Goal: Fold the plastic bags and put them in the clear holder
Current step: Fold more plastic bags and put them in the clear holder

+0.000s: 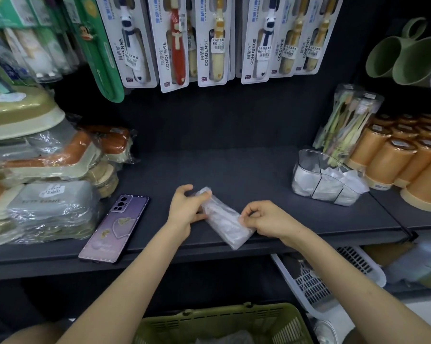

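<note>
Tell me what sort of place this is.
Most likely a household-goods shop: carded toothbrushes with price stickers hang over a dark shelf, stacks of identical orange cups sit at its right, and a green shopping basket waits below.

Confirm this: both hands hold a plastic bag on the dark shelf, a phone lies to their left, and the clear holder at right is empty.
Wrong on the clear holder: the head view shows white folded bags already in it. The left hand and right hand do hold the plastic bag; the phone lies left.
</note>
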The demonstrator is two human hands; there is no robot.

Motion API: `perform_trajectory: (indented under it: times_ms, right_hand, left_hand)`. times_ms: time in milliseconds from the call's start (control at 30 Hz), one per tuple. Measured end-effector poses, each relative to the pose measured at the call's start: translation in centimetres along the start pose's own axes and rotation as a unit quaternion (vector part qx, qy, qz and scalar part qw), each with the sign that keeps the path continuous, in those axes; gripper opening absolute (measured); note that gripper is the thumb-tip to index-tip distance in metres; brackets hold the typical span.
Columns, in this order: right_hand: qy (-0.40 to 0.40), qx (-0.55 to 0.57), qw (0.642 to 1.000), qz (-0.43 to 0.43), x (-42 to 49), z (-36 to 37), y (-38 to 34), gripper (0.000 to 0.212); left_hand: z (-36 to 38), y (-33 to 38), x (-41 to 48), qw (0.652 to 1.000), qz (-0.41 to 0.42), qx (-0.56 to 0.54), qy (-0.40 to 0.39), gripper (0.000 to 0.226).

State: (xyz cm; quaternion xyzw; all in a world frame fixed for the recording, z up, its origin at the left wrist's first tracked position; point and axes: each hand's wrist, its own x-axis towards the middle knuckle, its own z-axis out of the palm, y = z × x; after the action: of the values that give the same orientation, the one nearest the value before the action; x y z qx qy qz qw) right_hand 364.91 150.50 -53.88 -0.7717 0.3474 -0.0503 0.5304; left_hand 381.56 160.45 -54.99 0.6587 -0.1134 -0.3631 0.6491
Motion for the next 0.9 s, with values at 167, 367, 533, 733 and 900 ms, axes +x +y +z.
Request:
perform_trajectory:
  times_ms: [167,367,533,733,900]
  right_hand:
    - [0.047,-0.019,0.998,0.024,-0.3,-0.6,0.4,0.033]
    - [0.112,-0.066,0.991,0.013,0.0,-0.3,1.9,0.014]
    - [0.123,-0.109,0.986,0.013,0.1,-0.1,1.8,0.018]
    - [0.113,-0.148,0.982,0.013,0.3,-0.2,1.6,0.019]
    - [0.092,-0.178,0.980,-0.007,0.4,-0.9,1.3,0.014]
  left_hand:
    - [0.5,-0.8,0.3,0.999,0.014,0.024,0.040,0.043]
    - [1.2,-0.7,0.6,0.998,-0.010,0.039,0.055,0.040]
    - [1.4,0.7,1.3,0.995,-0.059,0.064,0.040,0.044]
    - [-0.2,0.7,1.3,0.917,0.198,0.332,0.102,0.028]
    - [0.4,-2.5,0.3,0.651,0.507,0.553,-0.113,0.048]
